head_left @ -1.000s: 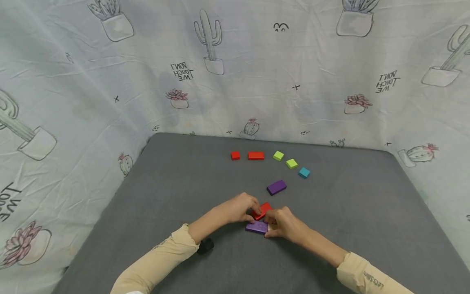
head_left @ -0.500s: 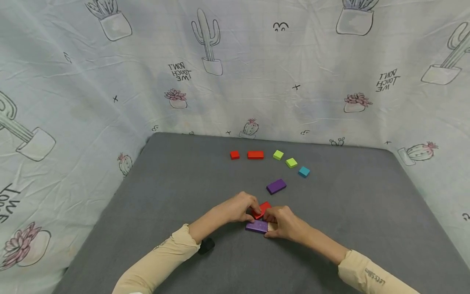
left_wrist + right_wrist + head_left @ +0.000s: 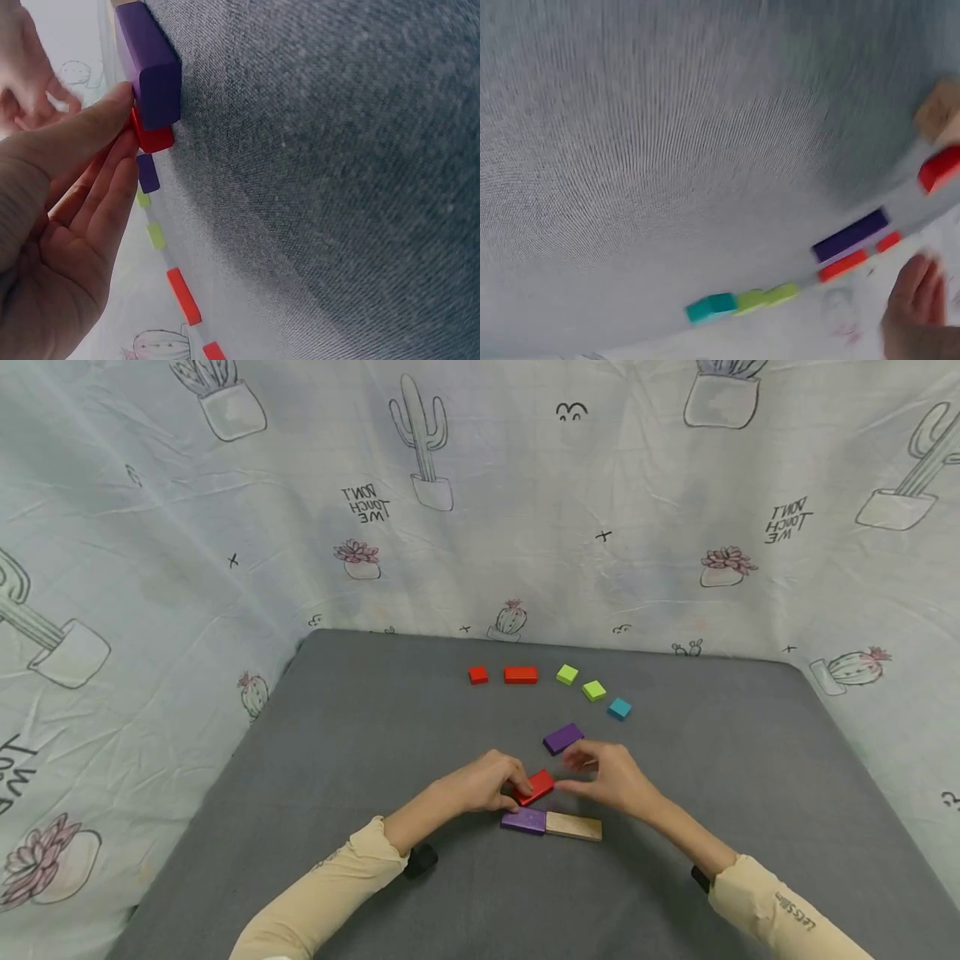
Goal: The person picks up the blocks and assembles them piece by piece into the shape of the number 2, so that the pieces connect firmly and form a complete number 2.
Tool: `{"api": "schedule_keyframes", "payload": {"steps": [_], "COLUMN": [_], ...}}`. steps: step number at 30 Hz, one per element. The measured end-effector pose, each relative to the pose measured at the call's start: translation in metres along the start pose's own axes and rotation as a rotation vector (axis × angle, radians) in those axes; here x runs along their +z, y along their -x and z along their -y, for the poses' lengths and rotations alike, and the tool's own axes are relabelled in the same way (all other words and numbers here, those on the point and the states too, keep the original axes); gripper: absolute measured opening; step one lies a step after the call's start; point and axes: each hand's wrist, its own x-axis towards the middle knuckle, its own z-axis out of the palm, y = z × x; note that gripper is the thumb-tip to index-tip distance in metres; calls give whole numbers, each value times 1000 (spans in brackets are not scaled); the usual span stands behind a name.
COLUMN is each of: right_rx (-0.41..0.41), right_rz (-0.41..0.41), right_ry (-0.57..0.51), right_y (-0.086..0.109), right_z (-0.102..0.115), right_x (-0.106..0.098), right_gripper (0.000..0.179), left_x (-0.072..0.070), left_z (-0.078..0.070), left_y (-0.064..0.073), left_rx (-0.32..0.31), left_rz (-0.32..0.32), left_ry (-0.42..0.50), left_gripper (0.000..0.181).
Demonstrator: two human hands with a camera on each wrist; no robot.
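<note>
My left hand (image 3: 486,782) holds the near end of a red block (image 3: 537,787), fingers on its top and far side. The thumb tip comes down right at the edge of a light purple block (image 3: 522,822). End to end with that purple block lies a plain wooden block (image 3: 574,827), the two forming a row just in front of the red one. My right hand (image 3: 618,783) hovers to the right of the red block, thumb and fingers spread apart with nothing between them. Behind its fingertips lies a dark purple block (image 3: 561,740).
Along the back of the grey table (image 3: 390,718) lie a small red block (image 3: 478,675), a longer red block (image 3: 521,675), two green blocks (image 3: 567,674) and a blue block (image 3: 619,709). A patterned cloth (image 3: 480,568) hangs behind the table.
My right hand has let go of the wooden block and moved up and to the right, opening its fingers. The wooden block now shows whole. My left hand has stayed in place.
</note>
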Motion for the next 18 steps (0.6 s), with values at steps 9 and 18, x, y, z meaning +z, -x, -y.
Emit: {"api": "schedule_keyframes", "payload": {"steps": [9, 18], "right_rx": [487, 529], "right_rz": [-264, -284], "right_ry": [-109, 16], "right_y": [-23, -32], "right_z": [-25, -31], "right_x": [7, 31], "right_gripper": [67, 73], "left_x": [-1, 0], "left_z": [1, 1], "left_y": [0, 0], "left_rx": [-24, -22], "left_rz": [25, 27], "left_ry": [15, 14], "left_gripper": [25, 26]}}
